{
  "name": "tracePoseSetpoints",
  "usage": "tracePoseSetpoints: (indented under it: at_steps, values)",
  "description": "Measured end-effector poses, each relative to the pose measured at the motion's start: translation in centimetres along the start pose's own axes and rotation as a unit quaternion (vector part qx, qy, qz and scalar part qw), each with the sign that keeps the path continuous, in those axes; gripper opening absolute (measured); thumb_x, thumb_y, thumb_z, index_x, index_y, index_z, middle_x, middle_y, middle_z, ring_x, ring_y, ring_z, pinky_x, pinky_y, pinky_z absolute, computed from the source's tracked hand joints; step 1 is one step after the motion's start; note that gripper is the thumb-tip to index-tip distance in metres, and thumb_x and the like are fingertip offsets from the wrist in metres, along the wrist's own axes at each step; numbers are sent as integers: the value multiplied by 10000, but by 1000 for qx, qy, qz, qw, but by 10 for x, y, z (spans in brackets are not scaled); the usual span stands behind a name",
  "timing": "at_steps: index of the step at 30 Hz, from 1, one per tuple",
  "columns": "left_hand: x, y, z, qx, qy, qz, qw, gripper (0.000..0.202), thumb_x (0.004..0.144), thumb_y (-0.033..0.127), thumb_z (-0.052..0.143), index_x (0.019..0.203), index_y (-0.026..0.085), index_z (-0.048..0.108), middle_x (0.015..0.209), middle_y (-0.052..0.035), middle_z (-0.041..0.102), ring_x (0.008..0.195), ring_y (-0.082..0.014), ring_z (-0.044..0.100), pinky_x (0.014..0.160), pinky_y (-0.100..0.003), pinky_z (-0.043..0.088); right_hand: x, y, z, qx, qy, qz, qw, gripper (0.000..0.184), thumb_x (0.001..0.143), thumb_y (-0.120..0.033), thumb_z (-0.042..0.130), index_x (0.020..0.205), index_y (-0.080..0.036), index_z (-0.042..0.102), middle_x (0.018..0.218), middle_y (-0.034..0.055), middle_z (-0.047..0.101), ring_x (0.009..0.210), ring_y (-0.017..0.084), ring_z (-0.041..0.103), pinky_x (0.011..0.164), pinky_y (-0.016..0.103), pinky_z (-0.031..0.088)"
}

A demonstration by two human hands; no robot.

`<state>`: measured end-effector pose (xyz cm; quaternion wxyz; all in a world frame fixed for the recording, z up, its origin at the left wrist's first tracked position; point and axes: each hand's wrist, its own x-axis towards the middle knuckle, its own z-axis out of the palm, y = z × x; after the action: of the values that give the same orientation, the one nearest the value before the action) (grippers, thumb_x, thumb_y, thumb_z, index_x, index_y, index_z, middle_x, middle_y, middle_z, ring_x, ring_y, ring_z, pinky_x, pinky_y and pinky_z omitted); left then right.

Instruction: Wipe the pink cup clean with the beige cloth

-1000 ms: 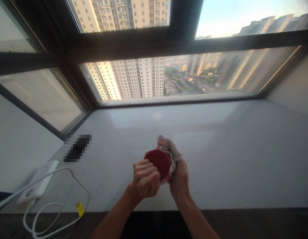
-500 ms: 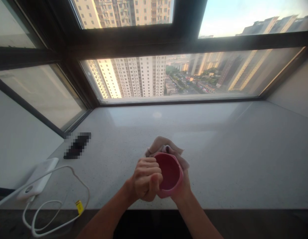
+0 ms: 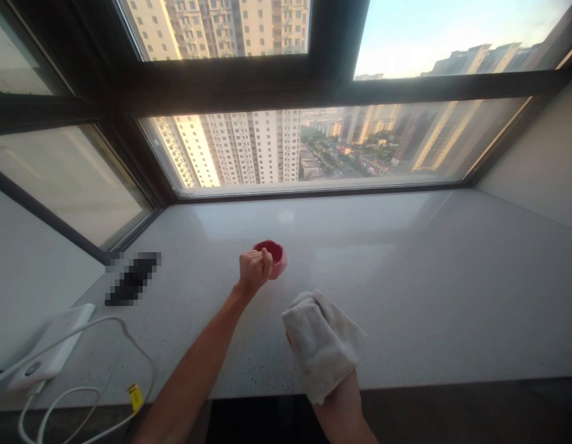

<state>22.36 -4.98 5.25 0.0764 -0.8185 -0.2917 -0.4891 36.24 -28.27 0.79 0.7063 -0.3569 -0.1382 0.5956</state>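
My left hand (image 3: pixel 253 270) is stretched forward over the speckled stone sill (image 3: pixel 406 290), its fingers closed on the near rim of a small red bowl (image 3: pixel 274 254). The bowl sits at or just above the sill surface; I cannot tell whether it touches. Nearer the front edge, my right hand (image 3: pixel 339 404) is mostly hidden under a folded pale cloth (image 3: pixel 320 342), which it holds from beneath. Bowl and cloth are apart.
A dark pixelated flat object (image 3: pixel 133 279) lies at the left of the sill. A white power bank (image 3: pixel 50 348) with a looping white cable (image 3: pixel 92 401) rests at the near left corner. Window panes and dark frames (image 3: pixel 221 92) stand behind.
The bowl and cloth have separated: my left hand carried the red bowl forward, away from me, while my right hand pulled back toward the sill's front edge with the cloth.
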Motion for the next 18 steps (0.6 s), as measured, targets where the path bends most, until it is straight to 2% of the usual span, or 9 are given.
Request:
tracePoseSetpoints:
  at_steps: [3, 7, 12, 15, 18]
  values:
    - [-11, -9, 19, 7, -9, -31, 999, 639, 1124, 219, 278, 494, 222, 388, 432, 11, 442, 381, -108, 382, 510, -298, 287, 0, -3, -7, 50, 27, 52, 997, 455, 790, -608, 813, 1125, -301, 794, 942, 50, 802, 854, 298, 761, 681, 411, 626]
    - [-21, -19, 35, 8, -26, -64, 998, 649, 1128, 277, 291, 486, 232, 370, 427, 1, 446, 373, -120, 392, 516, -306, 334, -2, -3, -12, 54, 73, 49, 995, 465, 770, -515, 867, 1147, -254, 791, 903, 35, 801, 817, 269, 755, 695, 383, 634]
    - [-28, -29, 42, 15, -44, -91, 995, 658, 1126, 294, 287, 476, 228, 366, 423, -5, 442, 383, -122, 406, 524, -301, 338, -1, -8, -8, 89, 110, 69, 987, 478, 708, -427, 923, 1133, -243, 805, 860, 23, 803, 765, 251, 748, 683, 366, 631]
    - [-31, -30, 43, 20, -53, -105, 993, 666, 1129, 314, 285, 473, 223, 357, 424, -8, 442, 388, -117, 398, 527, -296, 314, 4, -12, -4, 117, 129, 75, 982, 491, 722, -461, 915, 1158, -262, 807, 917, 37, 818, 802, 255, 760, 690, 359, 628]
    - [-32, -30, 43, 25, -65, -122, 990, 672, 1132, 359, 309, 477, 220, 365, 429, -9, 449, 399, -113, 398, 531, -288, 302, 11, -18, 1, 131, 126, 80, 980, 489, 784, -518, 873, 1217, -303, 797, 1013, 40, 829, 934, 277, 780, 763, 382, 637]
